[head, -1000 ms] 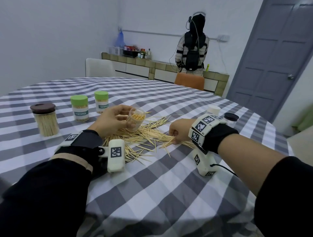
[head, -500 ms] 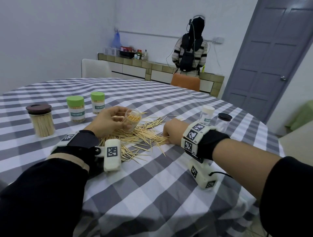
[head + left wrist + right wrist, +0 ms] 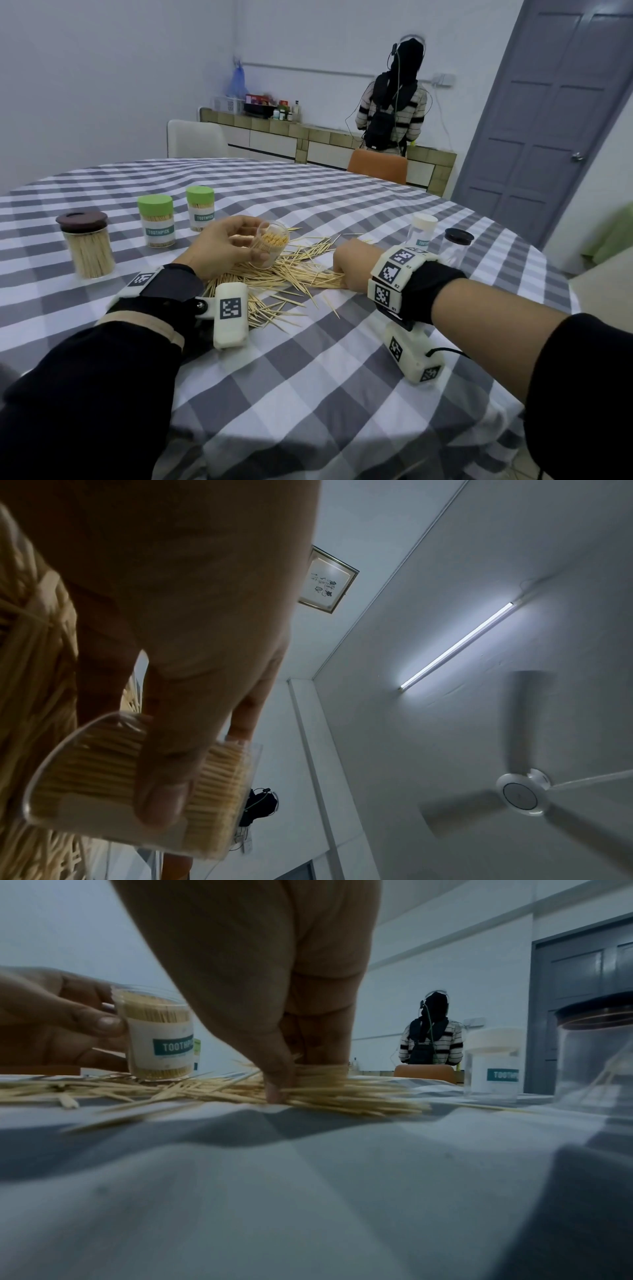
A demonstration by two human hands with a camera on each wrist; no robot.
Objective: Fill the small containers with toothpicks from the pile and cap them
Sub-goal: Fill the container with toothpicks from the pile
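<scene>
Since a second ago both hands sit a little further left, the right hand (image 3: pixel 351 265) having slid leftwards along the edge of the pile; the open container remains tilted. Left to right on the grey-and-white checked tablecloth (image 3: pixel 308 377): brown-lidded jar (image 3: pixel 87 245), clear, packed with upright toothpicks, no label visible. Two green-capped containers (image 3: pixel 156 220), clear, filled, each with a white label and teal band reading "TOOTHPICK"; the further one (image 3: pixel 200 212) stands just beside the nearer. Left hand (image 3: pixel 224 248), fingers and thumb curled round an uncapped clear container (image 3: pixel 269 246), nearly full of toothpicks, mouth tilted towards the right, base over the pile; its teal band reads "TOOTHPI…", the rest cut off in the right wrist view. Loose toothpick pile (image 3: pixel 284 274), pale wood, scattered between the two hands. Right hand, thumb and fingertips pinching a small bundle of toothpicks (image 3: pixel 342 1093) down on the cloth at the pile's right edge. White-capped container (image 3: pixel 423 231), clear, label partly readable as "TOOTH…". Black-lidded clear jar (image 3: pixel 457 245), just beside it.
</scene>
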